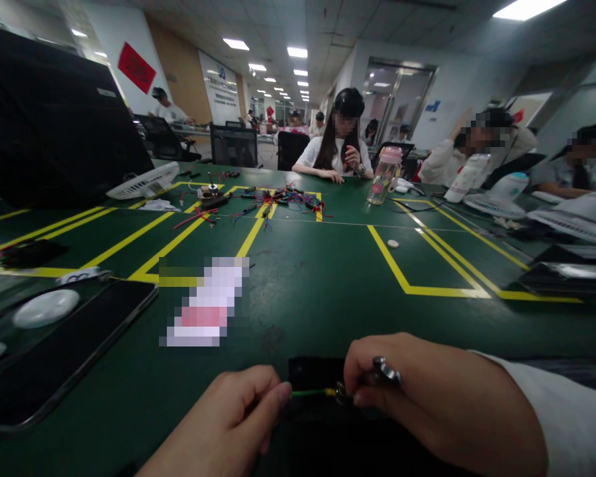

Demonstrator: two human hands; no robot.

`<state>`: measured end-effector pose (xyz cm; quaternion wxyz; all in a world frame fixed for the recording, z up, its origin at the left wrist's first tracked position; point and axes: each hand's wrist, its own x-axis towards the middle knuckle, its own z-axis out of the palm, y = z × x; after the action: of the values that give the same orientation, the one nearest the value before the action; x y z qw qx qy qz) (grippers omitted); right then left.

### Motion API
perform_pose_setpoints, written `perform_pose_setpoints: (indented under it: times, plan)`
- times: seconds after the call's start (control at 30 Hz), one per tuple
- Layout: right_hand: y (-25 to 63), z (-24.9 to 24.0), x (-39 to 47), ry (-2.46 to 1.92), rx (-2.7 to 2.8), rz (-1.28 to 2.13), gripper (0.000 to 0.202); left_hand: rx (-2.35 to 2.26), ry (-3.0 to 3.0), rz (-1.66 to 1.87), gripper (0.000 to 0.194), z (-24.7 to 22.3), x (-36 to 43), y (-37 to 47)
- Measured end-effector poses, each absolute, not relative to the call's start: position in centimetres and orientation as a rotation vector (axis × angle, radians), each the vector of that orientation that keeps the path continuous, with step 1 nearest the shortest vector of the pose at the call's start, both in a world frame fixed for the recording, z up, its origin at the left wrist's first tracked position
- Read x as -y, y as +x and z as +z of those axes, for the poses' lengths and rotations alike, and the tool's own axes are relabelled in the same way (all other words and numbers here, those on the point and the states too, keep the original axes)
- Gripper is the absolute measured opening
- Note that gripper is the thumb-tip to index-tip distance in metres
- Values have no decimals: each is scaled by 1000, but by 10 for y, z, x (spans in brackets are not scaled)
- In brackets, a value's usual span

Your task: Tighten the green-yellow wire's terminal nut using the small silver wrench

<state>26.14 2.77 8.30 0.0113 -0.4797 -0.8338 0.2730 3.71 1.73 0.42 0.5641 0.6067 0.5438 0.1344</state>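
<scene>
A thin green wire (308, 393) runs level between my two hands, close to the table's near edge. My left hand (243, 414) pinches its left end between thumb and finger. At the wire's other end is a yellow part with a small metal piece (340, 391), right at the fingertips of my right hand (407, 391). My right hand is closed, and a shiny metal tool (386, 371) sticks out between its fingers; the rest of the tool is hidden. Behind the wire lies a black object (312, 371), dark and hard to make out.
A black tablet-like panel (79, 344) and a white oval object (47, 309) lie at left, beside a blurred paper (211, 298). Tangled wires (288, 197) lie farther back, before a seated person (340, 142). A bottle (385, 175) stands right of them.
</scene>
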Motion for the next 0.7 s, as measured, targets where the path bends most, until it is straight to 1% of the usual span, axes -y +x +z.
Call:
perform_pose_setpoints:
  times: [0.13,0.23,0.43,0.7]
  plan:
    - [264,86,-32,-1387,2615,888,17,-1293,1422,316,42,4,-16,37]
    - [269,90,-28,-1341,2488,877,12,-1298,1422,314,41,6,-16,38]
    - [273,83,-10,-1468,2284,799,12,-1289,1410,293,42,11,-19,39]
    - [268,72,-7,-1546,2308,787,7,-1301,1422,281,43,10,-19,38]
